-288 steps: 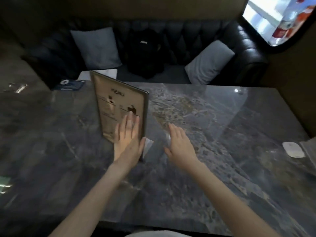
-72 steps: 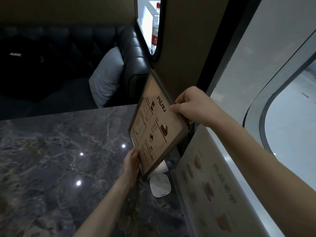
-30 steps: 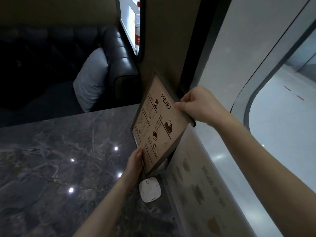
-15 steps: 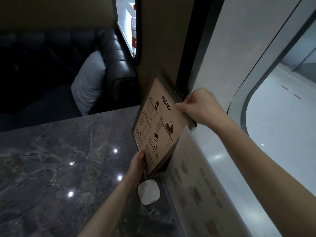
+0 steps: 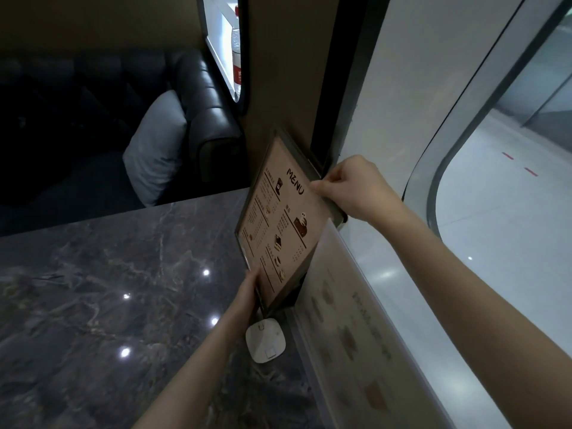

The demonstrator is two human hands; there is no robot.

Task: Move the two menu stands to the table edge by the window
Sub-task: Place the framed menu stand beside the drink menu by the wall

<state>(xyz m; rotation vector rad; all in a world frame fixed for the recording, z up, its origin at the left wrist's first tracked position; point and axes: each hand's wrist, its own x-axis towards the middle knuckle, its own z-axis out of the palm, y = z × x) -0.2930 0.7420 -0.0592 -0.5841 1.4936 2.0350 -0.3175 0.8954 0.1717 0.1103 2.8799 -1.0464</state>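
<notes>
A dark-framed brown menu stand printed "MENU" leans tilted at the far right edge of the dark marble table, close to the wall and the window. My right hand pinches its upper right edge. My left hand grips its lower left edge. A second, clear acrylic menu stand with pale pictures stands along the window-side edge, nearer to me, partly overlapping the brown one's lower corner.
A white rounded square device lies on the table just below the brown stand. A black leather sofa with a grey cushion sits beyond the table. A bottle stands in a small opening in the wall.
Over the last second both hands kept their hold on the brown menu stand and brought it lower and closer to the wall beside the acrylic stand. Long before, it stood mid-table.
</notes>
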